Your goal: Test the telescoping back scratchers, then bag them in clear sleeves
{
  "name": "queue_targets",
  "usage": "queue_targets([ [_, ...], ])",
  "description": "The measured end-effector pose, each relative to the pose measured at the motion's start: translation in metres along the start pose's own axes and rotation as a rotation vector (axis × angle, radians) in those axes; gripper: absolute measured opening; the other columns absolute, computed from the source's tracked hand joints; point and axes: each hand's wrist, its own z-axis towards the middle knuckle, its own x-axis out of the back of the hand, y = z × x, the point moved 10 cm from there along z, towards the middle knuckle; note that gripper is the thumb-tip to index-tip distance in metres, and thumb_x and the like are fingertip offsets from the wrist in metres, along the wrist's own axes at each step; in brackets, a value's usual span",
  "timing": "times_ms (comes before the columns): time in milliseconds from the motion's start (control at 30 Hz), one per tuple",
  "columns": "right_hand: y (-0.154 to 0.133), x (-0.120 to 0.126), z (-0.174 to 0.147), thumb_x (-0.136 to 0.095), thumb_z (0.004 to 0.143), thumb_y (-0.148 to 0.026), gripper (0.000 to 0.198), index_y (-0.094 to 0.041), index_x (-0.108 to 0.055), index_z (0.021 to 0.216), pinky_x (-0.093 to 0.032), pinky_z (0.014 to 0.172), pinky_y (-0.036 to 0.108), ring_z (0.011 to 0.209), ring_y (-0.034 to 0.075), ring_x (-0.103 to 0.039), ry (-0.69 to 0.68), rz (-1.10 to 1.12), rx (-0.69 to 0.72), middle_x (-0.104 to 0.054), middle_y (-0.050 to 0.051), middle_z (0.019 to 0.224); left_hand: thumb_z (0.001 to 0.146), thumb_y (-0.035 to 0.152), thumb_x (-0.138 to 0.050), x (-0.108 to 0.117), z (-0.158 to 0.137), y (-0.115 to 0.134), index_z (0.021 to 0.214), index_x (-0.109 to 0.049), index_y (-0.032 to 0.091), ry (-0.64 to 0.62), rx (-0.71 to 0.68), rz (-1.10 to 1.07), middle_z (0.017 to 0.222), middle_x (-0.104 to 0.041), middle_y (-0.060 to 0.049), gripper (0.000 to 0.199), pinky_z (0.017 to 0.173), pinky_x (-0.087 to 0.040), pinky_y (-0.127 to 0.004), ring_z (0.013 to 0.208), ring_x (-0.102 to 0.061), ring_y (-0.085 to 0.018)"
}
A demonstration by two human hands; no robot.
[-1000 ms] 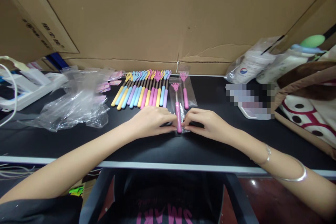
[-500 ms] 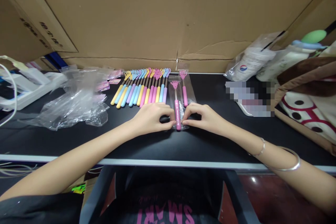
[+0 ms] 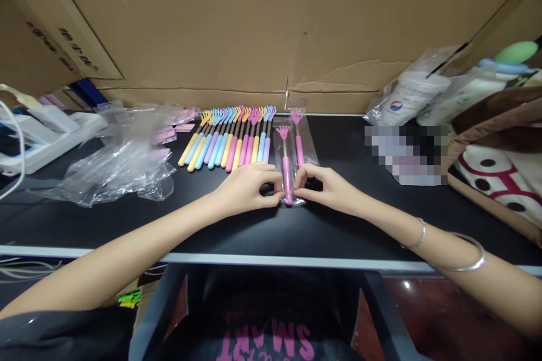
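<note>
A pink back scratcher [image 3: 287, 175] lies in a narrow clear plastic bag [image 3: 278, 152] on the black table, its claw end pointing away from me. My left hand [image 3: 254, 189] pinches the lower left edge of this bag between thumb and forefinger. On the opposite side, my right hand [image 3: 324, 186] pinches the lower right edge, fingertips close to the handle. Just behind my right hand lies a second pink back scratcher [image 3: 299, 146], also in clear plastic. To the left, several unwrapped back scratchers [image 3: 231, 144] with yellow, blue, purple and pink handles lie in a row.
A heap of clear plastic bags [image 3: 127, 163] and some pink cards [image 3: 167, 134] lie left, near a white power strip [image 3: 51, 138]. At right are a bagged cup [image 3: 406, 98], a blurred-out flat object [image 3: 410, 161] and a fabric bag [image 3: 499, 175]. Cardboard [image 3: 237, 22] walls the back.
The camera view has shifted slightly. Both hands keep their pinch at the lower end of the bag, with almost no movement.
</note>
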Motion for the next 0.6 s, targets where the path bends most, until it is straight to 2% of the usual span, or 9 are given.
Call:
queue_targets([
  [333, -0.011, -0.003, -0.002, -0.058, 0.085, -0.021, 0.003, -0.018, -0.058, 0.083, -0.045, 0.071, 0.029, 0.075, 0.016, -0.057, 0.016, -0.194, 0.079, -0.062, 0.003, 0.079, 0.085, 0.030, -0.057, -0.003, 0.000, -0.004, 0.076, -0.063, 0.018, -0.017, 0.033, 0.062, 0.078, -0.056, -0.001, 0.016, 0.068, -0.037, -0.025, 0.080, -0.052, -0.016],
  [600, -0.012, -0.004, -0.004, -0.057, 0.087, -0.018, 0.003, -0.019, -0.060, 0.087, -0.039, 0.073, 0.029, 0.078, 0.017, -0.053, 0.010, -0.312, 0.145, -0.061, 0.003, 0.077, 0.085, 0.036, -0.064, 0.000, -0.002, -0.007, 0.085, -0.064, 0.022, 0.028, 0.071, 0.108, 0.083, -0.064, 0.001, 0.014, 0.064, -0.035, -0.023, 0.083, -0.056, -0.015],
])
